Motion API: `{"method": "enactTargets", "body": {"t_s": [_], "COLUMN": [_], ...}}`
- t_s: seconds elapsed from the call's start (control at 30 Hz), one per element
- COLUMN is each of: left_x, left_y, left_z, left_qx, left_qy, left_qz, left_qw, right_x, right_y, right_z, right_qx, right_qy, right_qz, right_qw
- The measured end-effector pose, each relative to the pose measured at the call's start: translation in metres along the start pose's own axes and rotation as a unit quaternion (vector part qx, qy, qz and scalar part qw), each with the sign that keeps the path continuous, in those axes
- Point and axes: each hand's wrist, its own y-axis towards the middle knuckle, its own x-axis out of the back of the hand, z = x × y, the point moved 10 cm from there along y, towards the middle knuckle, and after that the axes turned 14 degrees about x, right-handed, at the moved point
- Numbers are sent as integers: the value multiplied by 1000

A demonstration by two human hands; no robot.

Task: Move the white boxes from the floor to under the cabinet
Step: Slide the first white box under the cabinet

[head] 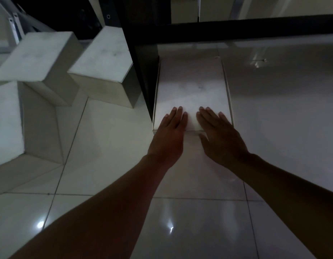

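A flat white box [191, 86] lies on the tiled floor, its far end under the dark cabinet frame [236, 28] and its left side against the black cabinet leg [143, 68]. My left hand [169, 135] and my right hand [220, 135] both rest flat on the box's near end, fingers spread over the top and palms at the front edge. Neither hand is closed around anything. To the left of the leg stand three more white boxes: one [104, 58] next to the leg, one [36, 55] further left, and a large one [6, 124] at the left edge.
Glossy white floor tiles [199, 221] stretch toward me and to the right of the box, under the cabinet. White metal bars [14, 25] show at the top left. The dark horizontal cabinet rail runs across the top of the view.
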Motion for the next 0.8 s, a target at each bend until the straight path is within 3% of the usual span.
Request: {"method": "enactTargets", "body": {"t_s": [0.17, 0.8], "left_x": [-5, -9], "left_y": [27, 74], "left_z": [10, 29], "left_qx": [13, 16], "left_qy": [-7, -15], "left_qz": [-11, 18], "left_qw": [1000, 1000], "right_x": [-7, -10], "right_y": [22, 64], "right_z": [-12, -34], "right_qx": [-43, -48], "right_qy": [-32, -20], "right_qz": [-6, 2], "right_qw": [999, 999]}}
